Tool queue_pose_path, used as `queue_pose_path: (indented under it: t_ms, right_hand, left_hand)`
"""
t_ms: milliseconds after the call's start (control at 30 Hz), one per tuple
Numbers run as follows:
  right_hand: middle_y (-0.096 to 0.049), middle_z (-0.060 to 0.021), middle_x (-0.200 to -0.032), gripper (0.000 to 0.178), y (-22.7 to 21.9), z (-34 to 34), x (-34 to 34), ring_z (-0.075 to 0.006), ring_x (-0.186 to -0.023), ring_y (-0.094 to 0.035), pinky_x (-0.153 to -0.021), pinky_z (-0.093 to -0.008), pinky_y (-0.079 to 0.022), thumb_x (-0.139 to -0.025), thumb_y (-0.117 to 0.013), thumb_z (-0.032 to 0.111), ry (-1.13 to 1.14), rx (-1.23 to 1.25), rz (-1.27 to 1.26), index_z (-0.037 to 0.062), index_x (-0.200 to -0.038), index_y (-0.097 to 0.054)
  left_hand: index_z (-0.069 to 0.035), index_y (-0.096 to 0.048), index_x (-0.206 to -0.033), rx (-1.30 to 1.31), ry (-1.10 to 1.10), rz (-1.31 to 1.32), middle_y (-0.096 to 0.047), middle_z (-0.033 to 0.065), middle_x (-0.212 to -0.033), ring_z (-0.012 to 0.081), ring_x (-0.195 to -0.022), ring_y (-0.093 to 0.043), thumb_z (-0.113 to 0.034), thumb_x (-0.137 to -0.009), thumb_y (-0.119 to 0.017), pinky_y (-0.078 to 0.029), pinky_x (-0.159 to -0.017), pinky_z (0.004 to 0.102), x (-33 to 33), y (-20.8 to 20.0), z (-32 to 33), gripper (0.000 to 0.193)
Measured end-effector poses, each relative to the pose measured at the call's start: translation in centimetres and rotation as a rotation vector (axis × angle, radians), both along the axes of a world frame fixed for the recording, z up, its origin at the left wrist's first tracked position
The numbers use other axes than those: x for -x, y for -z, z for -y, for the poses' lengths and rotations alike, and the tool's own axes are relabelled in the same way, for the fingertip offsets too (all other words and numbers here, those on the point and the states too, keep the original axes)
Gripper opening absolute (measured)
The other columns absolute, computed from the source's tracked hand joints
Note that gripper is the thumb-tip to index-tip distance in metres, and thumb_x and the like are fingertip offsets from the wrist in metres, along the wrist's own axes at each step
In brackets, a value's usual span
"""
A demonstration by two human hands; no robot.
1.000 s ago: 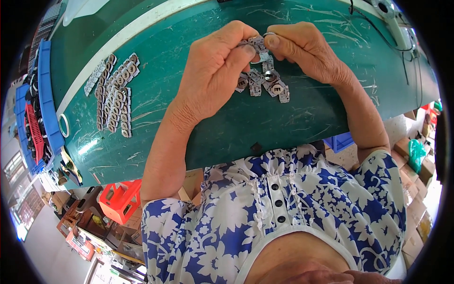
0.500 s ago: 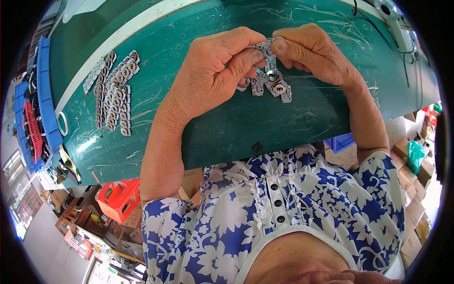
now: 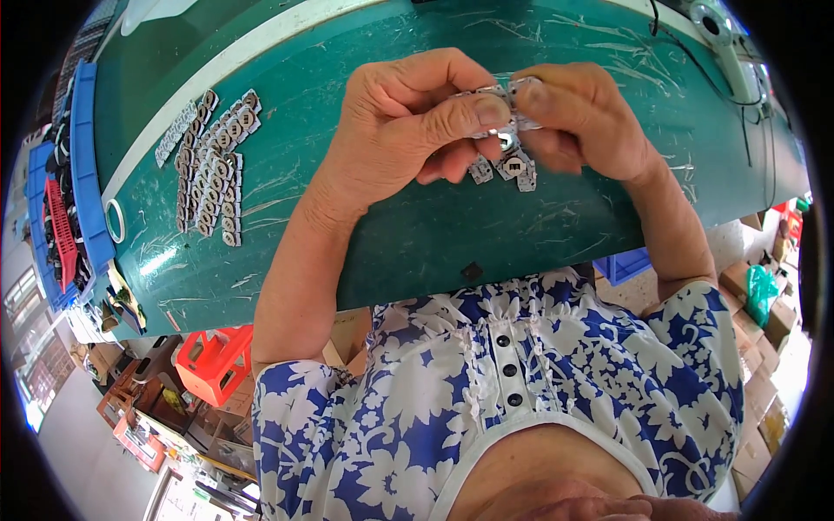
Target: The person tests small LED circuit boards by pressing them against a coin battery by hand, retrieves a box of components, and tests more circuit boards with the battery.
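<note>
Above the green table, my left hand [image 3: 417,126] pinches one end of a small grey-white circuit board strip [image 3: 525,122] between thumb and fingers. My right hand [image 3: 582,117], slightly blurred, grips its other end, so the thumbs nearly meet across it. Much of the strip is hidden by the fingers. Just below the hands lie several loose small circuit boards [image 3: 525,181], one bearing a round metal part; my fingers partly cover them. Further left, similar boards with round brown-grey parts [image 3: 208,187] are laid in overlapping rows, beside a paler strip of boards [image 3: 176,133].
The scratched green table [image 3: 400,252] spreads around the hands. Near its left edge lie a white ring [image 3: 115,221] and a blue bin [image 3: 91,165] with a red basket [image 3: 61,226]. A grey device with a cable [image 3: 734,61] stands far right. A red stool [image 3: 213,365] is below left.
Both hands have come a little nearer to me, the right one more. My left thumb now lies straighter along the strip, and the hands cover more of the loose boards.
</note>
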State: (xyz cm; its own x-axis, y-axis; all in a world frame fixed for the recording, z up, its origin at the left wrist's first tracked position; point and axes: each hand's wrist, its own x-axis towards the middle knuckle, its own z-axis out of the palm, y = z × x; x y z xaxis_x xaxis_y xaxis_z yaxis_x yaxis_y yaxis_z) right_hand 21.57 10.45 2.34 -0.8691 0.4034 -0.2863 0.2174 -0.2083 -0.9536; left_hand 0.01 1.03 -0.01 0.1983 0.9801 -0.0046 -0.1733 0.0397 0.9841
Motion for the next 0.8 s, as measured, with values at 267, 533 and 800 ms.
queue_pose_path:
  t_ms: [267,533,800]
  right_hand:
    - [-0.048,-0.0004,-0.060,0.049,3.1,-0.3,1.1,-0.0090,-0.045,-0.045,-0.039,-0.0245,-0.037,-0.107,-0.049,0.042,0.219,0.081,-0.130,0.0031,-0.079,-0.060]
    - [-0.036,0.0033,-0.056,0.045,2.6,-0.2,0.9,-0.0064,-0.042,-0.034,-0.039,-0.0229,-0.029,-0.110,-0.043,0.039,0.221,-0.235,-0.002,0.0082,-0.077,-0.050]
    - [-0.033,0.0035,-0.054,0.045,3.2,-0.6,0.9,-0.0063,-0.041,-0.032,-0.038,-0.0236,-0.027,-0.108,-0.047,0.035,0.275,-0.090,-0.068,0.0091,-0.071,-0.047]
  left_hand:
    - [0.002,-0.068,-0.107,-0.218,-0.308,-0.046,-0.074,0.0102,-0.089,0.0103,-0.065,-0.067,-0.013,-0.102,-0.062,-0.052,-0.055,0.0217,-0.8,2.0,-0.8,0.017]
    - [-0.004,-0.067,-0.103,-0.470,-0.462,-0.652,-0.072,0.0071,-0.082,0.0104,-0.071,-0.071,-0.003,-0.094,-0.068,-0.055,-0.060,0.0236,-2.0,1.9,-0.1,0.009]
    - [-0.001,-0.069,-0.112,-0.439,-0.485,-0.505,-0.074,0.0058,-0.086,0.0096,-0.073,-0.072,-0.002,-0.097,-0.066,-0.056,-0.061,0.0220,-2.4,2.1,-0.6,0.015]
